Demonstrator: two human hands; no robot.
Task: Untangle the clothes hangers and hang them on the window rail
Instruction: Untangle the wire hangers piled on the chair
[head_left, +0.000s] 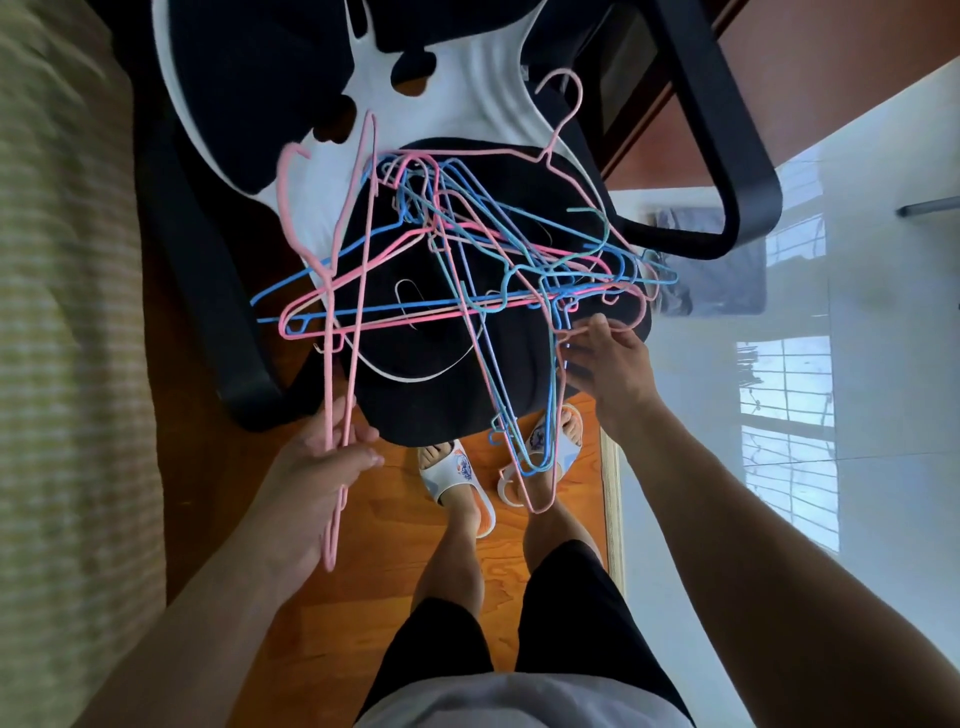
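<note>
Hangers (467, 270) tangled on chair (441, 405); left hand (317, 467) grips one, right hand (608, 358) seemingly pinches another.

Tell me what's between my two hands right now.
In the head view, the front edge of the black chair seat lies between the left hand and right hand, with tangled hangers draped over it.

No legible text or labels.

Beyond the left hand's (322, 467) grip the pink hanger (358, 270) merges into the tangle of hangers (467, 260), where single wires cannot be traced, while the right hand's (613, 364) fingertips hide whichever wire they pinch.
</note>
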